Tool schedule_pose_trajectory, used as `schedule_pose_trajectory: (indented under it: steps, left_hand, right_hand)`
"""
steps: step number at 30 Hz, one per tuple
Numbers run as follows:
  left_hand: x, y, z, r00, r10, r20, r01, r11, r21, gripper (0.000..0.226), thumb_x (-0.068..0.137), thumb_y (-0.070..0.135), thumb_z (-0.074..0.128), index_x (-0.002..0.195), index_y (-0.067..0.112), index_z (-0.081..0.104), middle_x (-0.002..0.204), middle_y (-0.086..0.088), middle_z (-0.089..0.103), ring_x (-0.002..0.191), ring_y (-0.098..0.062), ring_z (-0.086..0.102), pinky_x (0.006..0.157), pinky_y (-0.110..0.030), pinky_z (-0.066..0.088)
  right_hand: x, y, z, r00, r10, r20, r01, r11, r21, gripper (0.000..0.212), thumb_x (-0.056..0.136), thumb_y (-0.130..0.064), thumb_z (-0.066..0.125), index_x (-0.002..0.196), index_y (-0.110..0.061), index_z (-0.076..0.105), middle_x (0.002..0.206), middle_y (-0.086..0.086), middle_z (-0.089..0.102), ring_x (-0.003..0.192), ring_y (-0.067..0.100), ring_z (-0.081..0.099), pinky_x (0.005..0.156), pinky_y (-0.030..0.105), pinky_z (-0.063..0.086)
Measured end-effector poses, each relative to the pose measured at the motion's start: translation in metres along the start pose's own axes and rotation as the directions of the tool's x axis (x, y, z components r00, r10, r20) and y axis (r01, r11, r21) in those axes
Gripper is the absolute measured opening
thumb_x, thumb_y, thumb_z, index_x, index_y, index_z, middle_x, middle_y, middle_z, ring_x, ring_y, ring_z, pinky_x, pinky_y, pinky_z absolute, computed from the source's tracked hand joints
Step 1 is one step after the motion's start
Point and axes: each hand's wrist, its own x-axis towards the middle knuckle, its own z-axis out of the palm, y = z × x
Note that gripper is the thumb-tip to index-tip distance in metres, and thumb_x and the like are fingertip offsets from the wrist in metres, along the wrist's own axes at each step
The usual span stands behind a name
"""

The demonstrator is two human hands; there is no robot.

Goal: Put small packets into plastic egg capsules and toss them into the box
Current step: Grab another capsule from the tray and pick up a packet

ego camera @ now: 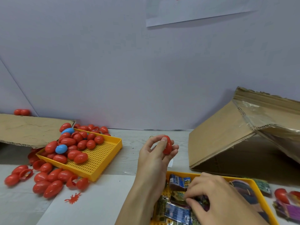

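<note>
Right hand [209, 194]: near right, fingers curled down into the packets [177, 212], pinching at one in the near tray [258, 189].
Left hand [155, 151]: further off, mid-bench, gripping one red capsule [168, 145] between thumb and fingers, apparently closed.
Box [227, 140]: far right, tipped on its side, mouth facing near-right.
Far tray [103, 158]: left, heaped with capsules.
Risk: two packets lifted stuck together; capsule slipping from a one-handed grip; toss striking the box wall and rolling off the bench [138, 143].
Count: two trays, two blue capsules [61, 149], red ones dozens, too many to tally; packets overlapping, uncountable.
</note>
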Motion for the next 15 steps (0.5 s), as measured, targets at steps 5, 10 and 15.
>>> schedule_pose_trajectory:
  steps: [5,10,15]
  left_hand:
    - [0.0012,-0.0005,-0.0015,1.0,0.003,0.012,-0.002,1.0,-0.006,0.014,0.096,0.007,0.058,0.109,0.003,0.062,0.099,-0.021,0.071,0.089,-0.031,0.074,0.069,-0.027,0.06]
    - [0.0019,-0.0001,-0.0008,1.0,-0.004,0.013,0.004,1.0,-0.017,0.016,0.095,0.004,0.045,0.101,0.004,0.06,0.079,-0.013,0.061,0.062,-0.021,0.061,0.056,-0.027,0.053]
    - [0.0019,0.0,-0.0031,0.992,0.041,0.117,-0.071,0.962,0.265,0.016,0.088,0.014,0.054,0.082,0.012,0.069,0.062,-0.003,0.052,0.05,-0.014,0.043,0.047,-0.025,0.038]
  right_hand:
    - [-0.0046,-0.005,-0.0027,0.99,0.097,-0.103,-0.088,0.992,0.091,0.011,0.085,-0.04,0.063,0.086,-0.046,0.072,0.089,-0.032,0.063,0.096,-0.014,0.051,0.079,0.007,0.042]
    - [-0.0094,-0.0067,-0.0045,0.944,0.233,-0.233,-0.163,0.944,0.286,0.021,0.083,-0.025,0.066,0.065,-0.036,0.068,0.07,-0.028,0.064,0.073,-0.012,0.058,0.057,0.008,0.042]
    - [-0.0097,-0.0028,-0.0026,0.862,0.374,-0.342,-0.178,0.856,0.485,0.015,0.081,-0.026,0.067,0.072,-0.036,0.073,0.068,-0.013,0.071,0.064,0.005,0.063,0.059,0.021,0.049]
